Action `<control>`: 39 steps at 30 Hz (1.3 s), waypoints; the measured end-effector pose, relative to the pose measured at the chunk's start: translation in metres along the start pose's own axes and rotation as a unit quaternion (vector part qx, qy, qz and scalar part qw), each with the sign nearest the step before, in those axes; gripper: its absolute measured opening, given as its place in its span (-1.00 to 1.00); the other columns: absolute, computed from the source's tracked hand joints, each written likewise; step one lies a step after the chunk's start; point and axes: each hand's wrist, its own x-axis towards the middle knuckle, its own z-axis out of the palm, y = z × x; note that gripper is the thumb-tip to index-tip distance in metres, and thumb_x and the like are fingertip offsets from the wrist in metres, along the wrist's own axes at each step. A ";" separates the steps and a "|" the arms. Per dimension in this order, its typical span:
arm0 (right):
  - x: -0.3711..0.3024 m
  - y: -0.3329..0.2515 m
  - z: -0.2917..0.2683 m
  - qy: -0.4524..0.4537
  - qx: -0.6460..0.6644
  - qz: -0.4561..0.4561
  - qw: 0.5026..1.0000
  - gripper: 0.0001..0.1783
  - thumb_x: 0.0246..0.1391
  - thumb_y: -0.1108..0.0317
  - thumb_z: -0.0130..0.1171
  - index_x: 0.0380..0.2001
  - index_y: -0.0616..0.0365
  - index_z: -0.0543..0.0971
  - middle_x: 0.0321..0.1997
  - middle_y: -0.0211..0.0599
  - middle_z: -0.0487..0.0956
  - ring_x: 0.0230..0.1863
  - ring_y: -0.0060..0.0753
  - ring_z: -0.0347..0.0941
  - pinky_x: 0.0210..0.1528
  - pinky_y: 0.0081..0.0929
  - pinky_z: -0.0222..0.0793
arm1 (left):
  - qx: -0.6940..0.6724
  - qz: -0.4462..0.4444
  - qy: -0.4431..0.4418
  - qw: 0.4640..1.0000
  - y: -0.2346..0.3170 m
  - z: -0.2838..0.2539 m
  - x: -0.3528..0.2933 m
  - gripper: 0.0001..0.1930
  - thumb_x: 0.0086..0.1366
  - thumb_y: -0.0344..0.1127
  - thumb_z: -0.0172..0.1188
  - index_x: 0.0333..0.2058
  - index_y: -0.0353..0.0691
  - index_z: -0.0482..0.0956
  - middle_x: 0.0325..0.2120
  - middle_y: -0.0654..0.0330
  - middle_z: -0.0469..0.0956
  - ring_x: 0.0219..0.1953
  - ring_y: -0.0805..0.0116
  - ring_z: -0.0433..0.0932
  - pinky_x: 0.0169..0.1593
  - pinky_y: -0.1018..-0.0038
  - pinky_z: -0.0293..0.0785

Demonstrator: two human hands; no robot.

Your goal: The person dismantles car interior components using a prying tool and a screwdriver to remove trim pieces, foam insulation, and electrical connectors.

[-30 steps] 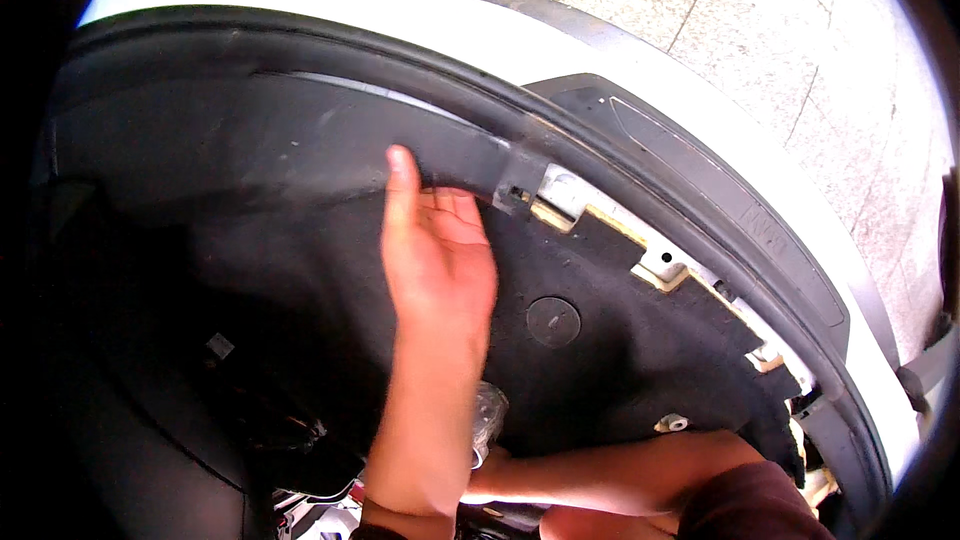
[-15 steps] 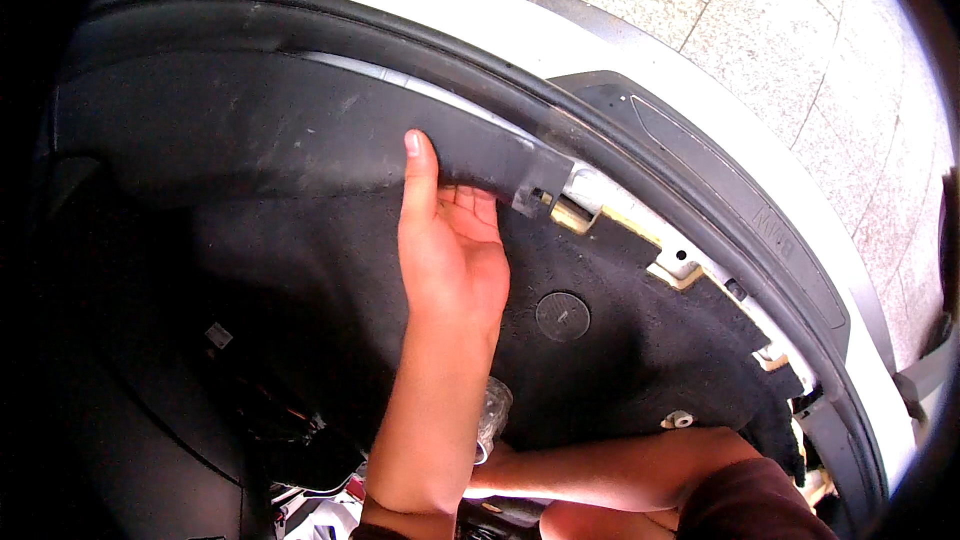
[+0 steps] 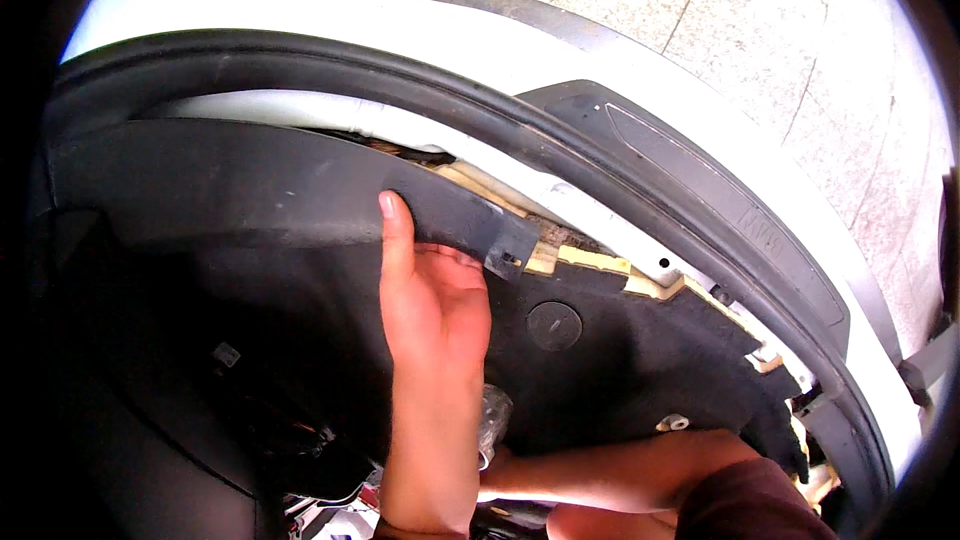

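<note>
My left hand [image 3: 440,295] grips the loose end of a long black plastic trim panel [image 3: 250,180] along a car's door opening. The thumb lies on its face and the fingers curl under its lower edge. A clip slot [image 3: 508,258] shows at the panel's end, just right of the fingers. My right forearm [image 3: 620,465] crosses low from the right. Only the edge of my right hand [image 3: 497,477] shows; its fingers are hidden behind my left forearm. A crumpled, clear plastic thing [image 3: 494,418] is right beside it, and I cannot see whether the hand holds it.
Black carpet lining with a round cap [image 3: 554,326] and yellowish foam edges [image 3: 595,259] lies below the panel. A rubber seal [image 3: 480,105], white body sill [image 3: 420,25] and black sill plate [image 3: 720,200] curve beyond. Outside is tiled paving [image 3: 750,20]. Loose wiring [image 3: 300,430] lies lower left.
My left hand has drawn the trim panel down and toward me, away from the seal. A wider gap now shows white metal and foam behind it. My right arm has hardly moved.
</note>
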 end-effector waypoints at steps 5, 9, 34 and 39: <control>-0.004 -0.002 -0.004 0.001 -0.015 -0.004 1.000 -0.71 0.25 0.29 0.13 -0.09 0.26 0.62 -0.03 0.09 0.63 -0.01 0.11 0.62 0.03 -0.04 0.55 | 0.000 0.028 0.014 1.000 -0.008 0.005 0.001 -0.37 0.56 0.12 0.24 0.34 -0.25 0.45 0.28 0.13 0.57 0.31 0.17 0.52 0.48 0.16 0.33; -0.004 -0.005 -0.009 0.007 -0.026 -0.002 1.000 -0.72 0.24 0.30 0.13 -0.10 0.27 0.62 -0.05 0.10 0.64 -0.03 0.12 0.63 0.01 -0.03 0.55 | 0.022 0.031 -0.023 0.999 -0.010 -0.010 -0.001 -0.43 0.56 0.17 0.20 0.29 -0.14 0.50 0.20 0.23 0.62 0.25 0.25 0.58 0.38 0.20 0.46; -0.017 -0.023 -0.040 -0.008 -0.008 -0.044 0.999 -0.75 0.17 0.36 0.17 -0.20 0.35 0.63 -0.18 0.15 0.64 -0.16 0.15 0.66 -0.11 0.01 0.59 | -0.005 -0.042 -0.069 0.997 0.006 -0.023 -0.001 -0.65 0.63 0.00 0.14 0.11 -0.10 0.67 0.04 0.24 0.76 0.08 0.27 0.71 0.18 0.21 0.60; -0.052 -0.038 -0.089 -0.049 0.012 -0.084 0.995 -0.75 0.16 0.37 0.18 -0.22 0.36 0.63 -0.21 0.16 0.65 -0.19 0.16 0.67 -0.14 0.01 0.59 | 0.027 -0.026 -0.017 0.999 0.005 -0.012 -0.002 -0.61 0.62 0.04 0.15 0.19 -0.08 0.61 0.05 0.26 0.75 0.07 0.27 0.72 0.16 0.25 0.63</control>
